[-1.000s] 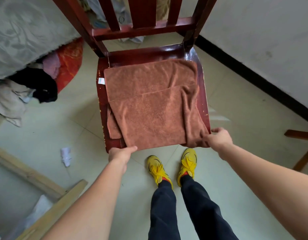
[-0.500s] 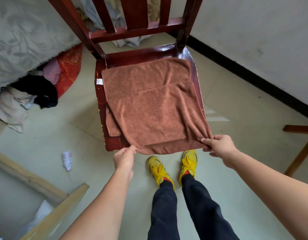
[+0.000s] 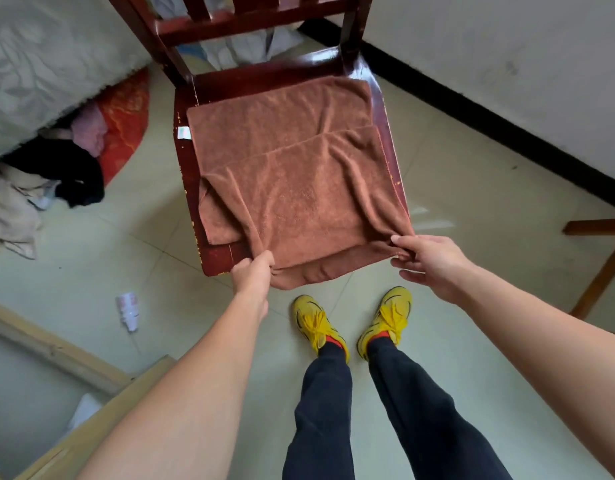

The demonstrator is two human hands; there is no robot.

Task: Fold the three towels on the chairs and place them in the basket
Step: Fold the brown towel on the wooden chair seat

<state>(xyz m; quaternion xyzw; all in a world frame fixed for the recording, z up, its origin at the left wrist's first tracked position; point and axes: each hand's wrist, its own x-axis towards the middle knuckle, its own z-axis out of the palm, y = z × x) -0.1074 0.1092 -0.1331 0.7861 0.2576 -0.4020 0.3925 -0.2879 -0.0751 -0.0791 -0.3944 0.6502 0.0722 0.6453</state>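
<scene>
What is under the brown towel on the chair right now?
The dark red chair seat, showing along its left, back and right edges. A lower fold of the towel peeks out at the left. Anything else under the middle is covered.

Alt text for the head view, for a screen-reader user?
A person standing at a dark red wooden chair pinches the near corners of a partly folded brown towel lying on its seat, left grip on the left corner, right grip on the right. Their yellow shoes show below on the pale tiled floor, with clothes heaped at the left.
</scene>
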